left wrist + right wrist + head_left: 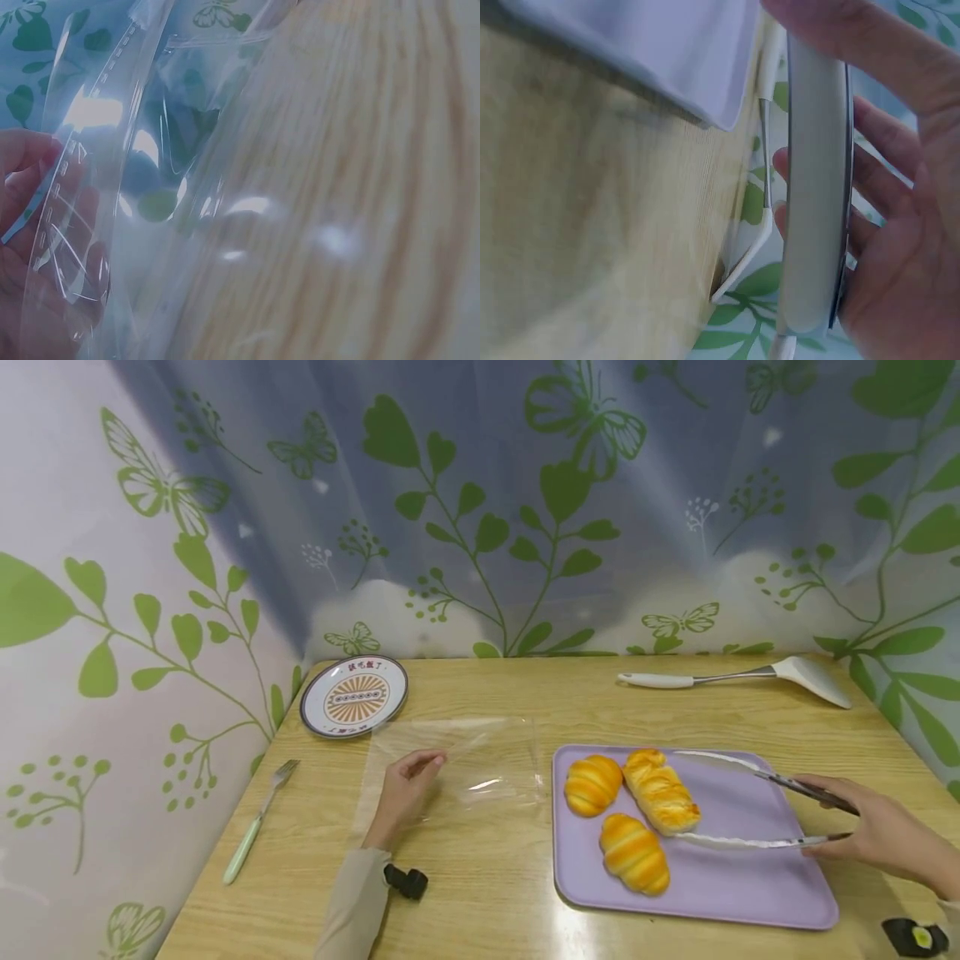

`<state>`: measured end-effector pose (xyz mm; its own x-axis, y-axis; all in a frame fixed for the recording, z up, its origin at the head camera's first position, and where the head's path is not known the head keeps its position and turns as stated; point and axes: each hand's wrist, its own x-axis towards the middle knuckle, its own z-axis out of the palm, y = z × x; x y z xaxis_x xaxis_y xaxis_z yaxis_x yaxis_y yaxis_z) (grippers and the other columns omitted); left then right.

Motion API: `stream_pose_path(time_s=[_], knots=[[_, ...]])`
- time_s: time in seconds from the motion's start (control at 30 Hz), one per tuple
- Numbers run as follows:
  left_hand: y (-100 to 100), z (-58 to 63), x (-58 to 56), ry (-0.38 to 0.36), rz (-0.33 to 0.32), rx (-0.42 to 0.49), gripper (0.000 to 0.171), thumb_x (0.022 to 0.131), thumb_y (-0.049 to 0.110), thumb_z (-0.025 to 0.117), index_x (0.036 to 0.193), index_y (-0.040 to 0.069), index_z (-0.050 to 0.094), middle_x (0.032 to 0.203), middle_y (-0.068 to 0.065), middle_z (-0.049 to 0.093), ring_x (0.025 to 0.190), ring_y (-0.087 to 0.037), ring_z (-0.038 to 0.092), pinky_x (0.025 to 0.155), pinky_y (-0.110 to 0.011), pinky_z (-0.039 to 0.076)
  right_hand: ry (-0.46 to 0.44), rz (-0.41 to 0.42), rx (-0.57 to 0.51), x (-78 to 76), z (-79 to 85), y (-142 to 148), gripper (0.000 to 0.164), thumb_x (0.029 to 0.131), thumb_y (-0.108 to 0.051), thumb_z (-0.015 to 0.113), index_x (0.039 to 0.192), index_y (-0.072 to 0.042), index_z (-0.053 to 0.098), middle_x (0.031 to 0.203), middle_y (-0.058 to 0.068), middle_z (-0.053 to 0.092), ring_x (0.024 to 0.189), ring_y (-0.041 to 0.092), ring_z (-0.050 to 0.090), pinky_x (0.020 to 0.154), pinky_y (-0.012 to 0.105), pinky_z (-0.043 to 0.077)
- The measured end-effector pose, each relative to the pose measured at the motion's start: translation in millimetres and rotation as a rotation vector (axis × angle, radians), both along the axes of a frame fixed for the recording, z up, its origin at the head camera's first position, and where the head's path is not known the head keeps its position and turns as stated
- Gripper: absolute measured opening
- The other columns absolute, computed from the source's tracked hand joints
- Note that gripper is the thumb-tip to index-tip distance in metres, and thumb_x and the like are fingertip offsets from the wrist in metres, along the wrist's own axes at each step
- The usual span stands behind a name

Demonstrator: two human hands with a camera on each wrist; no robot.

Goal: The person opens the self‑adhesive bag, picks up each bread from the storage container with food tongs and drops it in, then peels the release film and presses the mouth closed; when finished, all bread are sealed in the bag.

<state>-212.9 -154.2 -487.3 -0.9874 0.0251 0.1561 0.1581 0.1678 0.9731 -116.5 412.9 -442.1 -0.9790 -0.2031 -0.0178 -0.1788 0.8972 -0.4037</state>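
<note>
In the head view my left hand (401, 793) pinches the edge of a clear plastic bag (487, 768) lying over the table. The left wrist view shows the bag's perforated edge between my thumb and fingers (24, 154). My right hand (877, 827) grips a pair of tongs (787, 842) by its handles, arms spread. The tong tips are right at the two ends of a long golden bread roll (662, 793). Two croissant-shaped rolls (592, 786) lie beside it on the purple tray (750, 893). Up close, the right wrist view has a tong handle (814, 187) in my hand.
A round plate (358, 695) with a printed pattern sits at the back left. A fork (258, 822) with a green handle lies near the left edge. Behind the tray is a white-handled spatula (735, 677). A leaf-patterned curtain (480, 510) borders the table.
</note>
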Motion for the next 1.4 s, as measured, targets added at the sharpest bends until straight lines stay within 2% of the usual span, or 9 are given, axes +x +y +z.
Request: stream_pose_path(time_s=[0.17, 0.3, 0.4, 0.53, 0.77, 0.93, 1.07, 1.2, 1.4], knots=[[1, -1.5, -0.1, -0.005, 0.0, 0.013, 0.021, 0.095, 0.005, 0.062, 0.109, -0.01, 0.068, 0.113, -0.03, 0.066, 0.088, 0.007, 0.063, 0.085, -0.013, 0.05, 0.116, 0.162, 0.051, -27.5, -0.4, 8, 0.091, 0.053, -0.032, 0.094, 0.126, 0.006, 0.055, 0.119, 0.028, 0.063, 0.1, -0.004, 0.055, 0.075, 0.022, 0.051], [2, -3.2, 0.6, -0.008, -0.006, 0.01, 0.023, 0.094, 0.005, 0.063, 0.109, -0.011, 0.067, 0.114, -0.029, 0.067, 0.088, 0.006, 0.063, 0.084, -0.013, 0.05, 0.213, 0.267, 0.042, -42.2, -0.1, 9, 0.091, 0.049, -0.03, 0.095, 0.123, 0.005, 0.057, 0.117, 0.024, 0.065, 0.106, -0.021, 0.039, 0.077, 0.002, 0.038], [3, -4.2, 1.4, -0.011, -0.004, 0.0, 0.022, 0.094, 0.006, 0.063, 0.109, -0.011, 0.067, 0.113, -0.028, 0.067, 0.088, 0.006, 0.063, 0.083, -0.014, 0.049, 0.245, 0.286, 0.076, -47.9, 3.4, 7, 0.093, 0.048, -0.03, 0.096, 0.125, 0.003, 0.056, 0.117, 0.024, 0.064, 0.105, -0.01, 0.05, 0.077, 0.01, 0.045], [4, -5.7, 1.7, -0.014, -0.004, -0.017, 0.021, 0.095, 0.007, 0.063, 0.109, -0.008, 0.069, 0.112, -0.026, 0.068, 0.088, 0.005, 0.063, 0.083, -0.013, 0.049, 0.208, 0.263, 0.136, -49.4, 10.7, 5, 0.094, 0.05, -0.03, 0.095, 0.128, 0.002, 0.054, 0.119, 0.025, 0.063, 0.096, 0.024, 0.062, 0.072, 0.032, 0.055], [4, -5.5, 1.7, -0.01, -0.015, -0.034, 0.021, 0.095, 0.008, 0.063, 0.109, -0.006, 0.07, 0.113, -0.024, 0.069, 0.09, 0.005, 0.063, 0.084, -0.014, 0.049, -0.032, 0.158, 0.07, -36.3, 17.4, 16, 0.091, 0.058, -0.027, 0.092, 0.128, 0.011, 0.048, 0.125, 0.04, 0.052, 0.094, 0.046, 0.063, 0.072, 0.054, 0.055], [2, -2.0, 2.1, -0.006, -0.007, -0.041, 0.021, 0.095, 0.008, 0.063, 0.11, -0.006, 0.069, 0.113, -0.023, 0.069, 0.09, 0.005, 0.063, 0.086, -0.015, 0.049, -0.108, 0.095, 0.065, -23.7, 13.0, 27, 0.088, 0.06, -0.025, 0.09, 0.128, 0.011, 0.049, 0.125, 0.042, 0.05, 0.095, 0.052, 0.061, 0.07, 0.054, 0.055], [1, -1.7, 1.6, -0.001, -0.005, -0.051, 0.022, 0.095, 0.01, 0.062, 0.11, -0.005, 0.069, 0.113, -0.023, 0.069, 0.091, 0.005, 0.062, 0.087, -0.016, 0.048, -0.152, 0.059, 0.069, -17.2, 10.1, 29, 0.083, 0.06, -0.027, 0.091, 0.126, 0.009, 0.054, 0.123, 0.038, 0.056, 0.095, 0.046, 0.064, 0.071, 0.046, 0.057], [2, -1.2, 1.8, 0.004, -0.004, -0.044, 0.022, 0.095, 0.01, 0.063, 0.109, -0.006, 0.069, 0.111, -0.024, 0.069, 0.09, 0.005, 0.062, 0.087, -0.016, 0.048, -0.096, 0.079, 0.084, -16.2, 10.3, 28, 0.079, 0.06, -0.028, 0.091, 0.122, 0.008, 0.058, 0.118, 0.033, 0.062, 0.093, 0.035, 0.066, 0.071, 0.044, 0.056], [3, -3.2, 0.2, 0.005, -0.015, -0.045, 0.022, 0.095, 0.009, 0.063, 0.11, -0.007, 0.069, 0.113, -0.025, 0.068, 0.091, 0.004, 0.063, 0.087, -0.016, 0.048, -0.044, 0.065, 0.077, -20.0, 13.4, 22, 0.089, 0.06, -0.024, 0.091, 0.128, 0.013, 0.048, 0.121, 0.038, 0.056, 0.097, 0.048, 0.061, 0.075, 0.057, 0.053]])
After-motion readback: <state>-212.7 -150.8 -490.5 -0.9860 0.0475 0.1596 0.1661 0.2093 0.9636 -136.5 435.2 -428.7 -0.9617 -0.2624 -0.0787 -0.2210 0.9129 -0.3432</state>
